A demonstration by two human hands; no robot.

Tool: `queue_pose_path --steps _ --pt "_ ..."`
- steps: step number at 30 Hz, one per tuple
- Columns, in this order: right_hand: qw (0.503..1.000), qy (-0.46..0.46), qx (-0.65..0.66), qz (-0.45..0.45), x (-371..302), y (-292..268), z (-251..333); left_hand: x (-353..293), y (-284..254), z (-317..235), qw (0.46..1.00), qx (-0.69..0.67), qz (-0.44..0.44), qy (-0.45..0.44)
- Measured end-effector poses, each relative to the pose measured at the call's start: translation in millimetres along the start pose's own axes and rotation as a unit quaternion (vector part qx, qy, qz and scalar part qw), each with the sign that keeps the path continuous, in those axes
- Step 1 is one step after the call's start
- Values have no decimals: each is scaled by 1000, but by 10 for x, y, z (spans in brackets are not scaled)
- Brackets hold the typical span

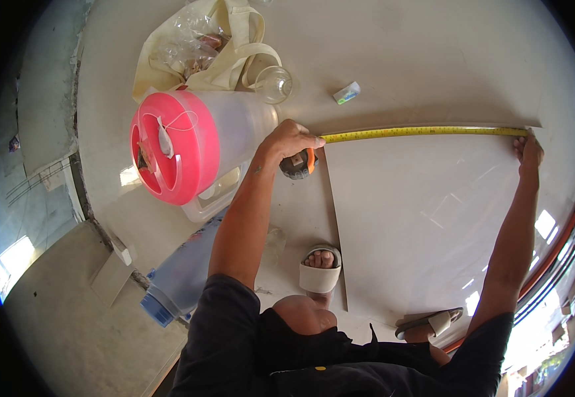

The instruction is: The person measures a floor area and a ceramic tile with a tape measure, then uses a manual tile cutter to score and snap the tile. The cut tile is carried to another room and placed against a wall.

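Note:
A tape measure point(295, 165) with a dark case and an orange part sits under my left hand point(290, 139), whose fingers are closed at the mouth of the case. Its yellow blade point(426, 134) is drawn out to the right along the far edge of a large pale tile point(406, 218) lying flat. At the tile's far right corner, my right hand point(531, 152) pinches the blade's end. The hook itself is hidden by the fingers. The case lies just beyond the tile's left edge.
Left of my left arm stand a clear jug with a pink lid point(198, 145) and a blue bottle point(181, 281) lying tilted. Behind are a cream tote bag point(238, 66), a clear cup point(274, 85) and a small white-green box point(346, 93). My sandalled foot point(320, 264) is beside the tile; orange and black pipes point(555, 255) lie right.

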State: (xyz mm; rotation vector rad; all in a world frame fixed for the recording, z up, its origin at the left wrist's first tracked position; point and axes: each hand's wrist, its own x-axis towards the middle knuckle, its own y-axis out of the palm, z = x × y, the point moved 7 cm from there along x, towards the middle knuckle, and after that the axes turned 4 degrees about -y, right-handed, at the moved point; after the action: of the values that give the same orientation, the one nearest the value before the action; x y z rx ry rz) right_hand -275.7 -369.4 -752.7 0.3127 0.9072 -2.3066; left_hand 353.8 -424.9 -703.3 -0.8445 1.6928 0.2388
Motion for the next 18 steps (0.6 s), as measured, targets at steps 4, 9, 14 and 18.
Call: queue_pose_path --steps 4,9,14,18 --pt "1000 4 5 6 5 -9 -22 -24 5 -18 1000 -3 -2 6" --pt "1000 2 7 9 -6 -15 -29 -29 22 -3 1000 -6 -2 4" --pt "1000 -8 5 25 38 92 22 67 -44 -36 1000 -13 -13 13" --pt "1000 12 -1 3 63 97 9 113 -47 -23 1000 -9 0 8"
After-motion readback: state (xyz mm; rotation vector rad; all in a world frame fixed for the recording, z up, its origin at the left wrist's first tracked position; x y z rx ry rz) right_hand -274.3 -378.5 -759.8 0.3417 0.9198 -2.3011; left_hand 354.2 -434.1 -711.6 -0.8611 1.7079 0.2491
